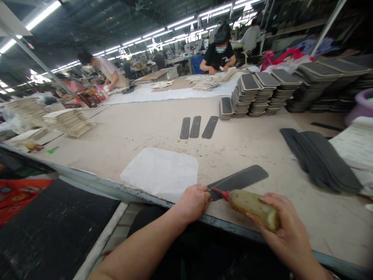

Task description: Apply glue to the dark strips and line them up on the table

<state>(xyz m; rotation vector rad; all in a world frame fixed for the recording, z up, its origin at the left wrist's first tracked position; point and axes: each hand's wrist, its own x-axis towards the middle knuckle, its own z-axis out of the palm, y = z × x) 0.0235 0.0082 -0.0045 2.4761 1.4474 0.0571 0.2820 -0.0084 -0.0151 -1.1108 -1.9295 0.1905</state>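
Note:
My right hand (284, 219) is wrapped around a yellowish, stained squeeze bottle (253, 206) with a red nozzle. The bottle lies tilted, and its tip is at the near left end of a long dark grey strip (247, 177) with rounded corners. That strip lies flat near the table's front edge, a pale line running along it. My left hand (195, 202) is closed at the strip's left end, fingers bent over it and partly hiding it. Beyond my left hand is a white rounded sheet (161, 171).
Three small dark pieces (195, 127) lie mid-table. Behind them to the right rise stacks of dark rounded panels (247, 91). Loose dark strips (320, 159) lie at right, a pale stack (70, 121) at left. A masked person (218, 54) works across the table (140, 124).

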